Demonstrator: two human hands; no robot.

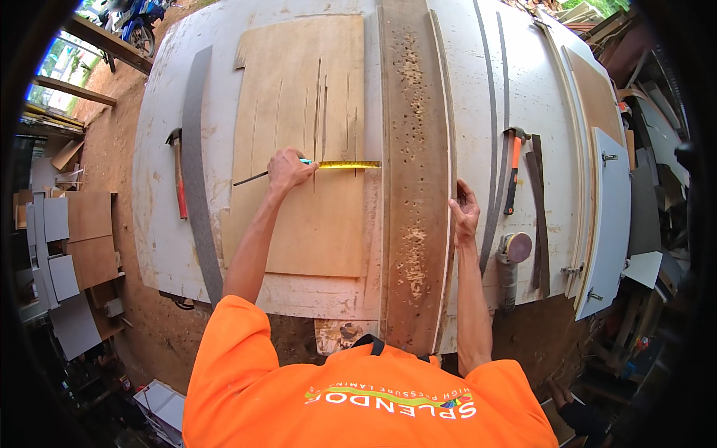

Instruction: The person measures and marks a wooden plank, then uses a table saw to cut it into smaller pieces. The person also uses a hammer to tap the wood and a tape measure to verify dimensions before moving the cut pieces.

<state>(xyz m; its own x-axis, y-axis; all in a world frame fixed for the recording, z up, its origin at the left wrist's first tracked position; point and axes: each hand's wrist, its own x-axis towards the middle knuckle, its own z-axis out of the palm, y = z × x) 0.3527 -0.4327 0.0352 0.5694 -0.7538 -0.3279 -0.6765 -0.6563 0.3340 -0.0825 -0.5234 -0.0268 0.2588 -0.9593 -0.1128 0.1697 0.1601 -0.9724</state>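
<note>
My left hand (290,170) is closed on a teal-and-black tape measure (306,162), its yellow blade (347,165) stretched rightward over a pale plywood sheet (295,231) with several long slits, reaching the long brown board. A thin dark stick (246,179) lies under that hand. The brown board (403,112), pitted along its face, runs front to back beside the plywood, and my right hand (464,213) grips its right edge, fingers curled. All rest on a large white worktop (172,246).
A red-handled hammer (180,187) and grey strip (198,172) lie left. An orange-handled hammer (513,172), sander (515,248) and dark strips (543,246) lie right, beside stacked hinged panels (601,224). Panel offcuts (82,239) stand on the left; a motorbike (140,30) is at back left.
</note>
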